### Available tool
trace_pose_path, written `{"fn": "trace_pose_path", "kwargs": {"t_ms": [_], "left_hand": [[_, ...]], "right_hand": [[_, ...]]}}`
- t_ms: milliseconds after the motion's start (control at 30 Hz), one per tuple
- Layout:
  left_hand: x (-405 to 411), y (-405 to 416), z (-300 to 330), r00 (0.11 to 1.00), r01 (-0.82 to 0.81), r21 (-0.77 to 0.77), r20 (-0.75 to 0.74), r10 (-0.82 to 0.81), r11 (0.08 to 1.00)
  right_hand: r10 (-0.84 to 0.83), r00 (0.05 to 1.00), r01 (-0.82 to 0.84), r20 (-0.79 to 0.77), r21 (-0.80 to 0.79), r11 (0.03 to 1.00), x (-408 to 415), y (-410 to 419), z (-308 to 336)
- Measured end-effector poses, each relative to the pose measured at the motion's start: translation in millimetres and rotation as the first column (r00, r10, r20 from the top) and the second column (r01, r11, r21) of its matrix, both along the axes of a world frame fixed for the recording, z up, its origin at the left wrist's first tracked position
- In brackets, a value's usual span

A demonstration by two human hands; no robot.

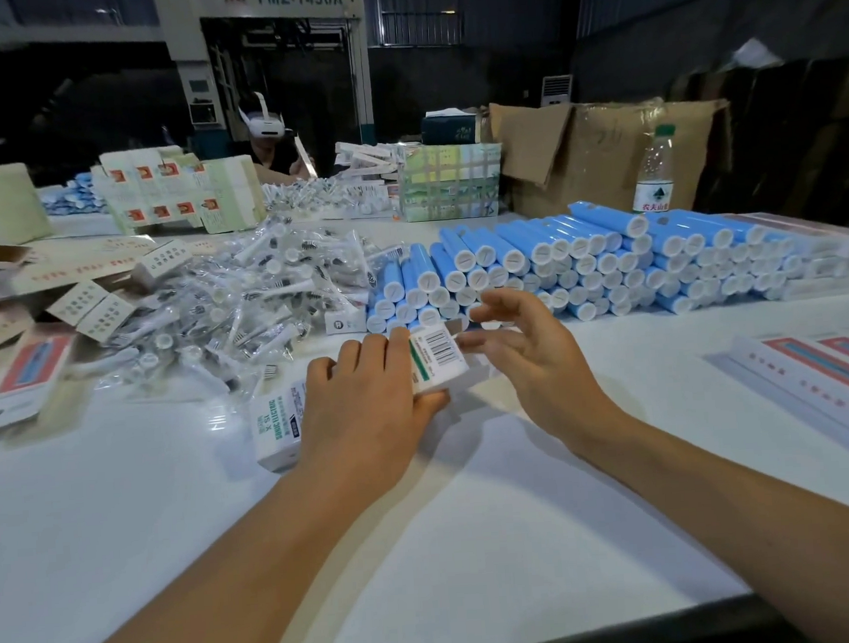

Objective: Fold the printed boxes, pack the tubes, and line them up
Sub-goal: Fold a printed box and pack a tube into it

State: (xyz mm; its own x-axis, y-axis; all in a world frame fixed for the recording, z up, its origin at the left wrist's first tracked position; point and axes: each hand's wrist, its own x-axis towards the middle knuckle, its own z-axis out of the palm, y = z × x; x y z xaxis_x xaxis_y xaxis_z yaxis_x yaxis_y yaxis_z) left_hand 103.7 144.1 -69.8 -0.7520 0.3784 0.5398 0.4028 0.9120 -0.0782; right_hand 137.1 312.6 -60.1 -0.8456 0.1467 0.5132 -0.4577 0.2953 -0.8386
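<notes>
A white printed box (pixel 280 429) lies on the white table (pixel 175 510), and my left hand (pixel 368 404) grips it, fingers over its top and thumb at its right side. Its barcoded end flap (pixel 437 357) sticks out past my fingers. My right hand (pixel 529 354) hovers just right of the flap with fingers spread and relaxed, holding nothing. Behind my hands, a long stack of blue tubes with white caps (pixel 583 262) lies on its side, caps facing me.
A heap of brush heads in clear wrappers (pixel 242 302) lies left of the tubes. Flat and folded printed cartons (pixel 23 370) spread at the far left, flat cartons (pixel 823 371) at the right. A water bottle (pixel 654 173), cardboard boxes (pixel 601 151) and another person (pixel 272 141) are behind.
</notes>
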Motion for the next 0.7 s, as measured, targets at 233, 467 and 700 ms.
{"fn": "trace_pose_path", "kwargs": {"t_ms": [233, 467, 700], "left_hand": [[-7, -6, 3, 0.997, -0.080, 0.076, -0.003, 0.080, 0.994], [-5, 0, -1, 0.998, -0.062, 0.066, -0.027, 0.064, 0.996], [-5, 5, -6, 0.998, -0.050, 0.003, -0.035, 0.050, 0.999]], "right_hand": [[-0.378, 0.911, 0.406, -0.168, 0.197, 0.892, 1, 0, 0], [-0.257, 0.966, 0.256, -0.016, 0.159, 0.953, 5, -12, -4], [-0.221, 0.975, 0.208, 0.021, 0.261, 0.943, 6, -17, -9]]}}
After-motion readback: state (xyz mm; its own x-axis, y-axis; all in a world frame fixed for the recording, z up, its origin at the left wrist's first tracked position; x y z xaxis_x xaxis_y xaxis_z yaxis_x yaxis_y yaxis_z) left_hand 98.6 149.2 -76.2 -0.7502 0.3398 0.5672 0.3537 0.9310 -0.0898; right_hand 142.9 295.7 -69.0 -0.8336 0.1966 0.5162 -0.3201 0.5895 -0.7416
